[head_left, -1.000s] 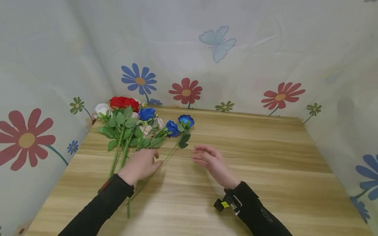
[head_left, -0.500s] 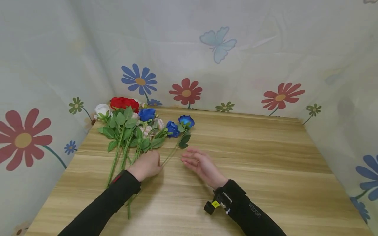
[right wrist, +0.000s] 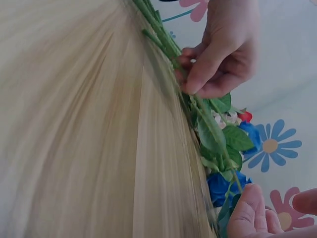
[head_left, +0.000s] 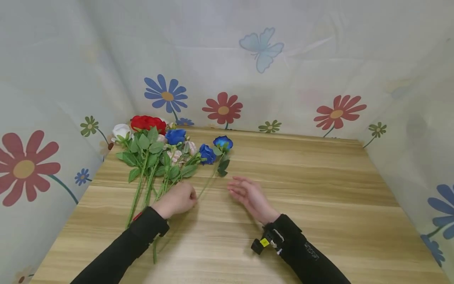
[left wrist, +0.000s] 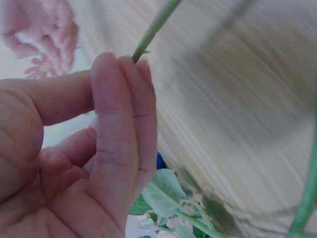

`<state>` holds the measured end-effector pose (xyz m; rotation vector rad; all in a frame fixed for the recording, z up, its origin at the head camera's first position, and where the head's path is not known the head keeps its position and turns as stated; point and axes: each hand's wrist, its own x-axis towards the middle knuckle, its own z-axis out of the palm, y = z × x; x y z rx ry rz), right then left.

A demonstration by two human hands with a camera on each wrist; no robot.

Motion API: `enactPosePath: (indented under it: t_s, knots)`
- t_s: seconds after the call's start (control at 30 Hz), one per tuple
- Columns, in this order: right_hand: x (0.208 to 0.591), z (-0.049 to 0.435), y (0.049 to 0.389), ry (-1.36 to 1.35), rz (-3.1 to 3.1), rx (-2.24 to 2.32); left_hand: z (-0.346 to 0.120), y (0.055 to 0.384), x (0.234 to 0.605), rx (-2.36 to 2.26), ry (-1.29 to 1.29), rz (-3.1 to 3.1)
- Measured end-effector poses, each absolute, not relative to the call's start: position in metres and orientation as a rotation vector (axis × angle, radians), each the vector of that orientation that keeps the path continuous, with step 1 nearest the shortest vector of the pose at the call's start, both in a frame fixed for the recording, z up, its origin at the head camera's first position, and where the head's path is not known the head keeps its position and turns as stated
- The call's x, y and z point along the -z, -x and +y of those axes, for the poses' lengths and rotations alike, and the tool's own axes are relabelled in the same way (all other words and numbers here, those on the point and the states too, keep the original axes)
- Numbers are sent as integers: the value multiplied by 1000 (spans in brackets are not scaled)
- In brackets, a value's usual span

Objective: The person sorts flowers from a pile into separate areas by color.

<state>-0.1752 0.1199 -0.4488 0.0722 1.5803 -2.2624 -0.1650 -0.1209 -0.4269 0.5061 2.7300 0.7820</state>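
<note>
Blue rose (head_left: 223,142) at the right edge of the flower pile (head_left: 156,148) on the counter (head_left: 301,177), stem (left wrist: 157,27) pinched in the left hand (head_left: 177,200); right hand (head_left: 252,198) relaxed, holding nothing. Could twist (thin stem, single pinch) or, if dragged leftward, snag leaves (head_left: 222,167) on the neighbouring blue bloom (head_left: 207,154). Plain from the left wrist, hidden in the head view: stem emerging at bunched fingertips (left wrist: 103,64).

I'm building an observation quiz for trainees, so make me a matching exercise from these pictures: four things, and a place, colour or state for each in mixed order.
Things:
1. left hand
2. right hand
3. white flower
4. butterfly print

Matches:
A. pale blue
B. gripping nothing
C. just left of the red flower, head view
D. pinching a green stem

Pairs: 1-D, 2-B, 3-C, 4-A
</note>
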Motion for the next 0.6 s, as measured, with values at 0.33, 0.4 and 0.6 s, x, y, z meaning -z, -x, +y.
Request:
enactPosePath:
  t_s: [0.33, 0.4, 0.6]
  knots:
    - [447, 136, 182, -54, 1690, 2248, -106, 161, 423, -982, -535, 2623]
    - [446, 136, 183, -30, 1720, 2217, -100, 161, 424, -1030, -537, 2604]
    - [438, 135, 186, -10, 1774, 2126, -81, 163, 428, -1185, -543, 2537]
